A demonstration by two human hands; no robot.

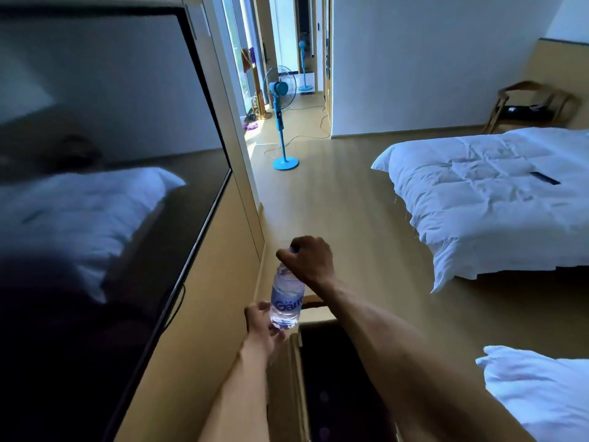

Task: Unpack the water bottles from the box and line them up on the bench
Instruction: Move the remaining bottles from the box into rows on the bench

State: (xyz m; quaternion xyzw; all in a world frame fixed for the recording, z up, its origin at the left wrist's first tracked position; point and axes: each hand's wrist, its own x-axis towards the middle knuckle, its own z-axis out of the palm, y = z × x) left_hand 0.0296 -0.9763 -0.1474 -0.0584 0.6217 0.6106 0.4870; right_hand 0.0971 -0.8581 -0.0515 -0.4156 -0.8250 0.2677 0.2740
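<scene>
Clear plastic bottle [286,298], one only, stands nearly upright in the air above the box [318,371], cap up, its long axis leaning slightly right. Your right hand [310,261] curls over the cap and neck. Your left hand [263,323] cups the base with bent fingers. Beneath, the cardboard box is open; its inside is too dark to count anything.
</scene>
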